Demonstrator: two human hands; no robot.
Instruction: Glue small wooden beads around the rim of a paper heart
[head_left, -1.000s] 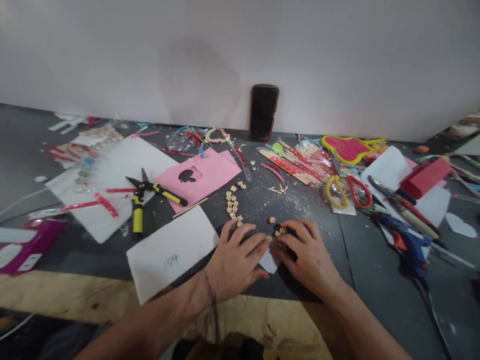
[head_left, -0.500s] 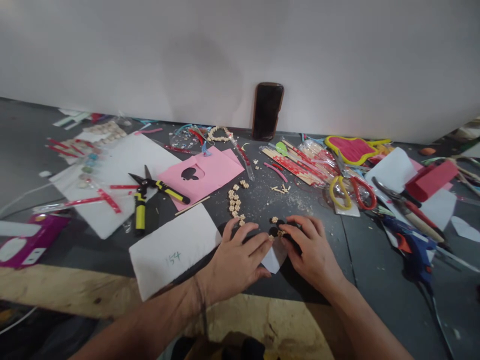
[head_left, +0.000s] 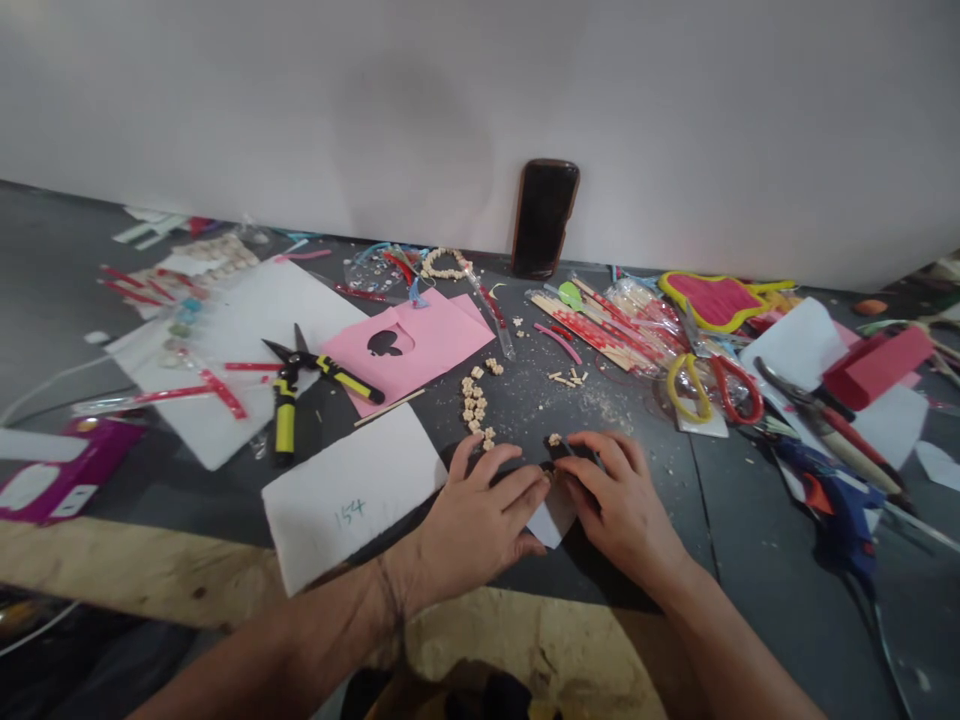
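Taking the white paper piece (head_left: 553, 515) between the hands as landmark, the pale wall (head_left: 300, 100) rises beyond it, at the far edge of the dark tabletop (head_left: 757, 550). A strip of pale wood (head_left: 150, 565) edges the near side, close below the piece. A broad stretch of tabletop separates it from the glue gun (head_left: 840, 495), well off to its right; leftward, room is tighter, with the card marked 154 (head_left: 352, 510) just past the left hand (head_left: 472, 525). Pink paper (head_left: 420, 350) and black-and-yellow pliers (head_left: 285, 415) lie farther left, the scissors (head_left: 739, 395) to the far right, and the phone (head_left: 545, 218) leans on the wall straight beyond.

The left hand is palm down, its ring and little fingers spread toward the row of wooden bead clusters (head_left: 474, 405) beyond and left of the piece. Its index finger reaches the piece's upper left edge, thumb apart below. The right hand (head_left: 628, 510) curls at the upper right edge, thumb and index close together; whether they pinch anything cannot be told. A small wooden bit (head_left: 550, 473), partly hidden, sits between the fingertips, and a single cluster (head_left: 555, 440) lies just beyond.
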